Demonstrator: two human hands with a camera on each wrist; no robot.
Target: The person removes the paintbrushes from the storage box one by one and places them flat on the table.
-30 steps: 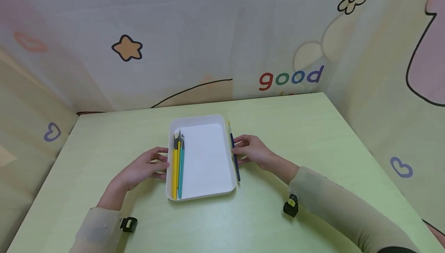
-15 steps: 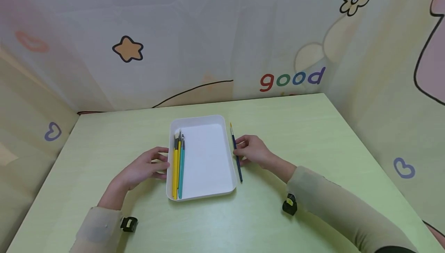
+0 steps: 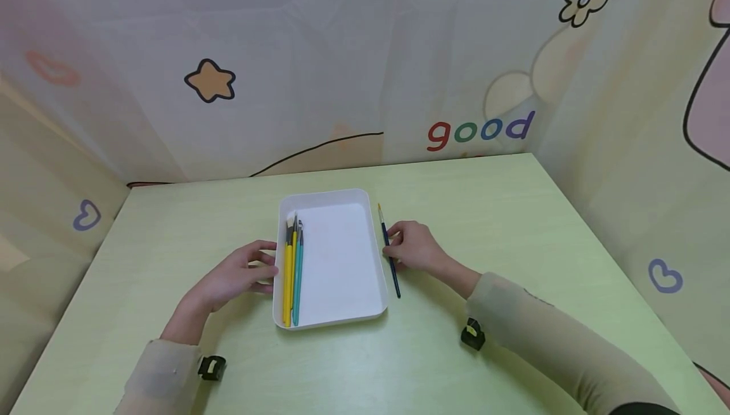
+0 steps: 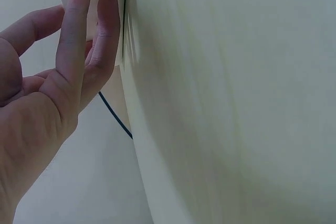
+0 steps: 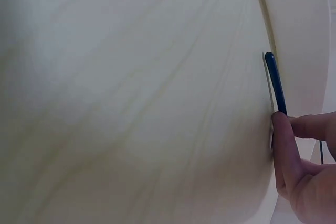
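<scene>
In the head view, my right hand pinches a dark blue paintbrush by the middle of its handle, just right of a white tray. The brush's light bristles point away from me, and its handle end lies close over the table in the right wrist view. At the tray's left wall, my left hand rests its fingertips against the outside, fingers only slightly bent; the left wrist view shows these fingers on the white wall. Inside the tray, yellow-handled brushes and teal-handled brushes lie along the left side.
The pale green table extends around the tray on all sides. A patterned cloth wall rises behind its back edge, with more cloth at left and right. Each sleeve has a small black device at the cuff.
The right hand has drawn the dark blue paintbrush slightly right, away from the tray's edge, and a little toward me. The left hand and the tray have stayed in place.
</scene>
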